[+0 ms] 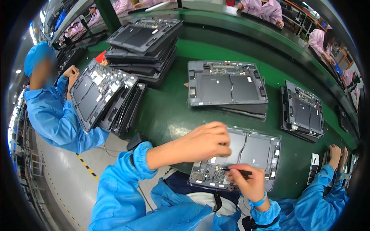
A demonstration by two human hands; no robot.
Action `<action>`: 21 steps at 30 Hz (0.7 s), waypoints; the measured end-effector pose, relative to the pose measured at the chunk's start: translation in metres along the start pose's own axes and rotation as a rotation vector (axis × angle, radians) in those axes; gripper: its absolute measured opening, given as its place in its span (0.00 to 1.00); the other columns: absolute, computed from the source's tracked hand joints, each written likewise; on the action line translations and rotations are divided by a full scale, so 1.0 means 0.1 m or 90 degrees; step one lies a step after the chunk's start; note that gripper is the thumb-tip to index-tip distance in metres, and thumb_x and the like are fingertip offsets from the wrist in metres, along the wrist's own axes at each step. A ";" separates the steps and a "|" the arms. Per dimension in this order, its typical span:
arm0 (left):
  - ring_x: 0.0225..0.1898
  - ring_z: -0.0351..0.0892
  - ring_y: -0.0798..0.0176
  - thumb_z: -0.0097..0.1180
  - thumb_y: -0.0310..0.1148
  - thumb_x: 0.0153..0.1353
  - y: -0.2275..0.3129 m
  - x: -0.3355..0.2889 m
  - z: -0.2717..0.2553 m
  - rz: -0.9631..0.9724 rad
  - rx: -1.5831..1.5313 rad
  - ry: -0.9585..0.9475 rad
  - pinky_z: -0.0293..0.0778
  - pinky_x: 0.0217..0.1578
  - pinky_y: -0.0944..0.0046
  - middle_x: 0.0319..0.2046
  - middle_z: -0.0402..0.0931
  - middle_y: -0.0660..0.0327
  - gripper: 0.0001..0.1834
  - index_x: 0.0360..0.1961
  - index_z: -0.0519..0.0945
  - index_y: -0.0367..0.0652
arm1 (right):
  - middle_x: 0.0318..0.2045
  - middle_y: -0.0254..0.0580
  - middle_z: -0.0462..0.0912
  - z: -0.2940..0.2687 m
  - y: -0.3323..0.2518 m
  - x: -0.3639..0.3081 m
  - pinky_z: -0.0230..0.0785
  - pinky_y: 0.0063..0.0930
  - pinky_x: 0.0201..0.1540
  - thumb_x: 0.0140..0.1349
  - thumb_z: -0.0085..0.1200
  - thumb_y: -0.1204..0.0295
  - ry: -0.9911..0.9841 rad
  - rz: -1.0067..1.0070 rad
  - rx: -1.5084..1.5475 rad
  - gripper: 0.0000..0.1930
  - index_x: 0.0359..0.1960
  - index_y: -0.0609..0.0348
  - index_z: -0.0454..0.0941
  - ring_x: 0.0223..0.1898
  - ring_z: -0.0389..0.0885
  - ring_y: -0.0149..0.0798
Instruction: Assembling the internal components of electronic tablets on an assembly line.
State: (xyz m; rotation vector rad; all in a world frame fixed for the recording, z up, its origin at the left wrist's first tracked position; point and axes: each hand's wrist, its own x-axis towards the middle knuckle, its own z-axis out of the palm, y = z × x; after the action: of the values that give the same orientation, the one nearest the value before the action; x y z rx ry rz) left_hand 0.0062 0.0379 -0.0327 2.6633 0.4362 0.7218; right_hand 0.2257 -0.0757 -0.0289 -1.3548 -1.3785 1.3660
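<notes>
Right in front of me an opened tablet-like device (264, 148) lies on the green table, its dark battery packs and circuit board (210, 173) exposed. Black tweezers (243, 172) are pinched in my right hand (249, 184), their tip over the board on the near side. My left hand (206, 140) is raised above the device's far left part, fingers curled together. What those fingers hold, if anything, is hidden.
Similar opened devices are stacked beyond mine (227, 84), at the right (304, 109) and in a tall far-left pile (144, 36). A co-worker in blue (58, 111) handles a tilted stack (102, 94) at left. Another co-worker's hands (335, 156) are at right.
</notes>
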 end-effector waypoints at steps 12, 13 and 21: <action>0.40 0.73 0.58 0.65 0.33 0.56 0.33 -0.29 -0.01 -0.167 -0.090 0.143 0.70 0.46 0.56 0.33 0.70 0.64 0.06 0.32 0.80 0.47 | 0.32 0.45 0.87 -0.02 -0.01 0.02 0.77 0.25 0.31 0.56 0.64 0.80 -0.015 -0.204 -0.219 0.09 0.40 0.62 0.87 0.28 0.86 0.36; 0.40 0.73 0.58 0.65 0.33 0.56 0.34 -0.37 -0.07 -0.191 -0.125 0.122 0.70 0.46 0.56 0.33 0.70 0.65 0.06 0.33 0.80 0.48 | 0.32 0.45 0.87 0.00 0.00 0.05 0.77 0.25 0.31 0.56 0.64 0.80 -0.012 -0.205 -0.217 0.09 0.40 0.62 0.87 0.28 0.86 0.36; 0.39 0.75 0.61 0.68 0.34 0.55 0.36 -0.39 0.14 -0.143 -0.017 0.106 0.70 0.43 0.60 0.37 0.75 0.67 0.07 0.32 0.82 0.47 | 0.31 0.38 0.84 0.14 0.07 0.04 0.75 0.29 0.28 0.51 0.67 0.79 0.058 -0.436 -0.470 0.12 0.40 0.59 0.85 0.26 0.81 0.39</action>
State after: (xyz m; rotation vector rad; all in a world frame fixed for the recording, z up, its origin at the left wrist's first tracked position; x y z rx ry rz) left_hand -0.0119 -0.0123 -0.0459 2.4855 0.7512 0.8743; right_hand 0.2123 -0.0755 -0.0387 -1.1544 -2.1269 0.3371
